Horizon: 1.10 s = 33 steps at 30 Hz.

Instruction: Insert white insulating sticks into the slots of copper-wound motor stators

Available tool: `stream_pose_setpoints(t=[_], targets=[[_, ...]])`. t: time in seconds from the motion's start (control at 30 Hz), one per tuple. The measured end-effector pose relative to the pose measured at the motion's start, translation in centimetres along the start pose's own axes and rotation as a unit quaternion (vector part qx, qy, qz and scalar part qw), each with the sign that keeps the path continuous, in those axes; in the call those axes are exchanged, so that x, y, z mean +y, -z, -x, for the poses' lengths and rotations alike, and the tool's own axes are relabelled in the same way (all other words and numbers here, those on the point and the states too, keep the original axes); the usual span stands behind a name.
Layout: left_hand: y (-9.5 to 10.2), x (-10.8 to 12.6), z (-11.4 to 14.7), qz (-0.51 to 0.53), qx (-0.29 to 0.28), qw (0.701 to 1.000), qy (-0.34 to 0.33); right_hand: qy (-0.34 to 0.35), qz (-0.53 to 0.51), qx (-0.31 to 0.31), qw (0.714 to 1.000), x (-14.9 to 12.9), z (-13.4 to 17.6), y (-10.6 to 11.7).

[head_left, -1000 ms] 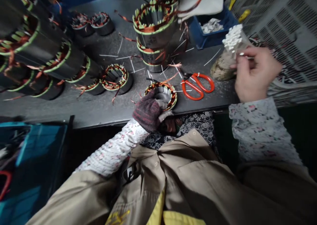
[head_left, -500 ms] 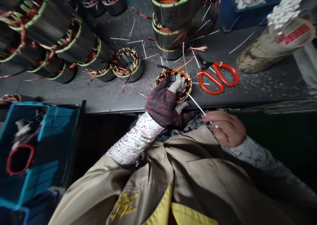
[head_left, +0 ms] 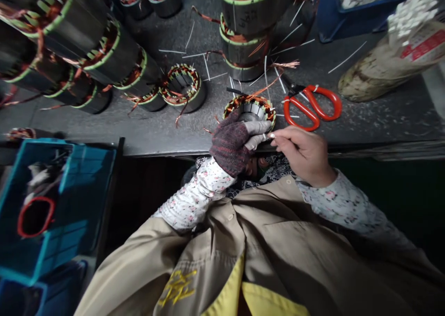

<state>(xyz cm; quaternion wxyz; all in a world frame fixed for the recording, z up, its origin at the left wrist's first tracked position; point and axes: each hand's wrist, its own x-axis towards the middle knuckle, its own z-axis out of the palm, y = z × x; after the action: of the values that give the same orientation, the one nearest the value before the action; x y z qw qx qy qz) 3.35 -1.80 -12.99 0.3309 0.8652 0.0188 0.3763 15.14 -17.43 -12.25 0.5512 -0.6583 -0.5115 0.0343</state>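
Note:
A motor stator [head_left: 248,106] with copper windings and pale green slot liners sits at the bench's front edge. My left hand [head_left: 234,140], in a dark striped glove with pale wrapped fingertips, grips its near side, fingers closed over the rim. My right hand [head_left: 304,151] is bare and pinched close to the stator's right rim, beside the left fingertips. A small white end of a thin tie cord [head_left: 272,135] shows at its fingertips; the remaining length is hidden. Red-handled scissors [head_left: 313,107] lie just right of the stator.
Stacked stators stand at left [head_left: 104,52] and behind [head_left: 243,33]; a single stator [head_left: 182,89] is nearer. White cord pieces [head_left: 347,56] litter the bench. A wrapped bundle of white cords [head_left: 382,66] and a blue bin [head_left: 327,24] are at right, a teal crate [head_left: 90,186] at lower left.
My right hand has moved up and left to the stator's rim; the long white cord stretched between them no longer shows. The left fingers have shifted from inside the ring toward its near-right rim.

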Motion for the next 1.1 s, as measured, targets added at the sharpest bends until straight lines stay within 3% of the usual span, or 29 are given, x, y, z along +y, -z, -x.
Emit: stream_pose_setpoints(t=[0.1,0.27,0.43,0.53,0.6,0.73,0.8,0.87,0.97,1.1], targets=[[0.3,0.2,-0.3,-0.045,-0.017,0.999,0.009,0.011,0.05,-0.015,0.999,-0.9,0.0,0.5],[0.7,0.0,-0.5,-0.029,-0.036,0.999,-0.024,0.004,0.133,-0.012,0.991,-0.3,-0.7,-0.2],[0.9,-0.4,-0.4,-0.064,-0.065,0.995,-0.035,-0.014,0.137,0.019,0.99,-0.1,-1.0,-0.6],[0.9,-0.1,-0.5,-0.095,-0.075,0.992,-0.045,-0.008,0.134,-0.033,0.99,-1.7,-1.2,0.1],[0.9,0.2,-0.6,-0.105,-0.077,0.99,-0.046,-0.001,0.082,-0.069,0.994,-3.0,-1.4,1.0],[0.6,0.6,-0.4,-0.116,-0.057,0.991,-0.031,-0.003,-0.054,-0.051,0.997,-4.1,-1.3,2.8],[0.7,0.4,-0.2,-0.13,-0.039,0.99,-0.022,-0.031,-0.16,-0.091,0.982,-3.8,-0.8,3.0],[0.9,0.1,0.0,-0.148,-0.035,0.988,-0.026,-0.081,-0.275,-0.133,0.949,-3.5,-0.2,2.9],[1.2,-0.1,0.1,-0.166,-0.05,0.982,-0.073,-0.13,-0.334,-0.064,0.931,-3.5,0.4,2.8],[0.1,0.7,0.1,-0.198,-0.072,0.973,-0.095,-0.084,-0.365,0.07,0.925,-3.0,-1.7,1.2]])
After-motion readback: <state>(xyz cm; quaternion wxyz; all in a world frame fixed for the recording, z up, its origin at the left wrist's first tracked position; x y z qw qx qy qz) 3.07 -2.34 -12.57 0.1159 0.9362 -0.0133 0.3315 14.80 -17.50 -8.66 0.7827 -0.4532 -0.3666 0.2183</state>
